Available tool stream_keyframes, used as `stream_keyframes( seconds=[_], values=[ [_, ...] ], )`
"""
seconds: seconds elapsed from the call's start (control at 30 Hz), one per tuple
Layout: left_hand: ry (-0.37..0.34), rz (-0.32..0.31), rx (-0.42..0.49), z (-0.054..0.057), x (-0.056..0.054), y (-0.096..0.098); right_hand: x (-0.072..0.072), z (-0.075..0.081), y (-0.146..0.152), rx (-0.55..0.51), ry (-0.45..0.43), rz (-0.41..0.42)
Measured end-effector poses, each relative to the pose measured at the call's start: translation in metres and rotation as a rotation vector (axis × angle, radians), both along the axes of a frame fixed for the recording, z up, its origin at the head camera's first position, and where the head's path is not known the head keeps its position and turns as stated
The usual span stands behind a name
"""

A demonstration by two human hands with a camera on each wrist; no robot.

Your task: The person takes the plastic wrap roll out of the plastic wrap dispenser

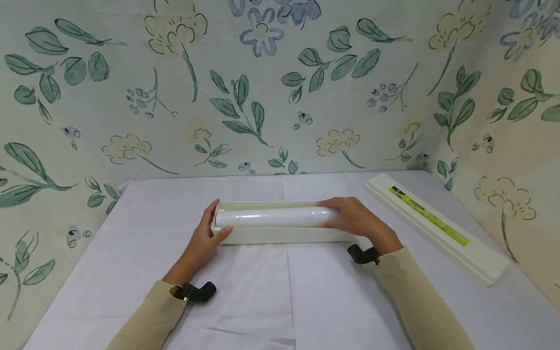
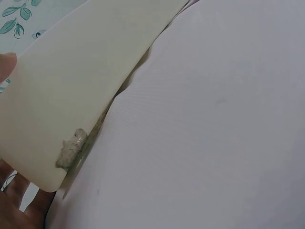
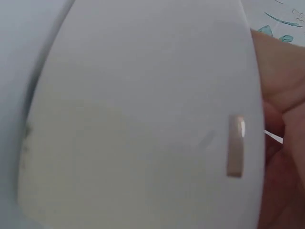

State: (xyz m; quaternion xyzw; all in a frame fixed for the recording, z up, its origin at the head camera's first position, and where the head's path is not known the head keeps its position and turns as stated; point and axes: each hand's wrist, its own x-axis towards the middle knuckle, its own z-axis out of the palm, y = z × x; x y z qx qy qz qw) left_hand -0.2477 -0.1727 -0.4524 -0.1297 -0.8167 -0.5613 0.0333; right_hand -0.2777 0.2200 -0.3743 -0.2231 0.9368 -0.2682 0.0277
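Head: I saw slip risk. Right hand point(image 1: 356, 218) pinched only one end of glossy roll point(image 1: 271, 217); uneven lift could've jammed roll on walls, dragged box point(image 1: 284, 236). Left hand point(image 1: 205, 239) clamped box's left end. Roll lay lengthwise inside box, right end under right hand, left end near left thumb.

Left wrist: thumb and fingers at box end; roll hidden.

Right wrist: box wall screened roll; couldn't confirm contact there.
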Motion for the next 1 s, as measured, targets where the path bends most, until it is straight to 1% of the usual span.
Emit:
stream_keyframes(
  seconds=[0.2, 0.33, 0.63, 0.77, 0.8, 1.0],
  values=[
    [-0.006, 0.019, -0.035, 0.003, 0.001, 0.001, 0.001, 0.004, 0.004, -0.05, 0.027, 0.026],
    [-0.007, 0.021, -0.035, 0.004, 0.001, 0.001, 0.001, 0.005, 0.005, -0.061, 0.035, 0.028],
    [-0.009, 0.01, -0.021, 0.003, 0.001, 0.0, 0.003, 0.011, 0.005, -0.067, 0.036, 0.001],
    [-0.008, 0.01, -0.028, 0.002, 0.0, 0.0, 0.004, 0.015, 0.005, -0.07, 0.022, -0.015],
    [-0.014, 0.009, -0.029, 0.006, 0.002, 0.001, 0.005, 0.016, 0.005, -0.073, 0.016, -0.018],
    [-0.018, 0.012, -0.029, 0.006, 0.002, 0.001, 0.006, 0.017, 0.006, -0.093, 0.005, -0.033]
  ],
)
